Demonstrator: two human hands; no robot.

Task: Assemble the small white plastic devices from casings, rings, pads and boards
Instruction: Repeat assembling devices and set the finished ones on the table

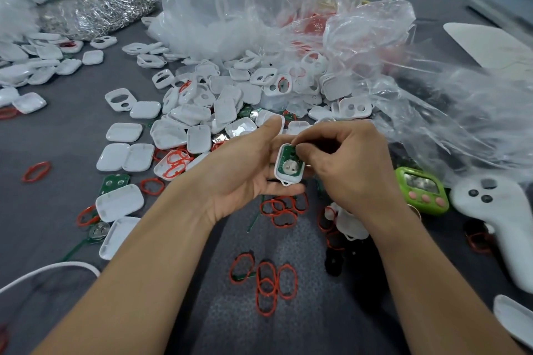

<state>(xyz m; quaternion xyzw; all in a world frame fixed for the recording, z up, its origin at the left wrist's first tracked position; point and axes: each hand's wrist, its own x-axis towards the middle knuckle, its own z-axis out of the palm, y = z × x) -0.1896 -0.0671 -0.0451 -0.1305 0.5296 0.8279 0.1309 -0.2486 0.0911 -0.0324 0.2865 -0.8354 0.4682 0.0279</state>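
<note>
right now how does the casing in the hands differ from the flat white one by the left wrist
The casing in the hands lies open side up with a green board seated inside; the casing by the left wrist shows only plain white plastic. The first is held between the left hand and right hand; the second rests untouched on the table. Both are white, rounded rectangles.

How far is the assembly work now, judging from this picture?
Done: a green board already sits in the white casing that the left hand holds. In hand: the right hand presses at the board's top edge. Left: this casing has no cover yet, and a large pile of casings, red rings and loose boards waits.
</note>
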